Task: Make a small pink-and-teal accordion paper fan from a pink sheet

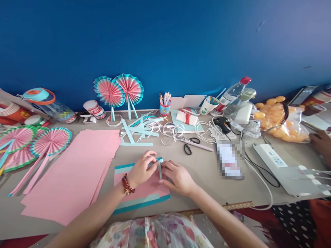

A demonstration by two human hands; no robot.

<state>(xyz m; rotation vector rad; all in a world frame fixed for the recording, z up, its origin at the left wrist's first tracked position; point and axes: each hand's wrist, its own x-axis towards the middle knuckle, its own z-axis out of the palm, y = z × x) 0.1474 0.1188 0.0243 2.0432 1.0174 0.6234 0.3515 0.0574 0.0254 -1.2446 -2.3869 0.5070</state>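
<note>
Holding a strip [160,171] over a sheet [144,193]

The left hand [144,167] is pinching the strip's far end; the right hand [179,177] is meeting its right side, grip unclear, probably steadying it. Fans [130,86] are leaning on the far wall [165,44], likely saving space. Counting: 1 held strip, 1 near sheet, 2 leaning fans, 1 scissors [200,145] far right; the left stack [73,172] is hiding its number.
</note>
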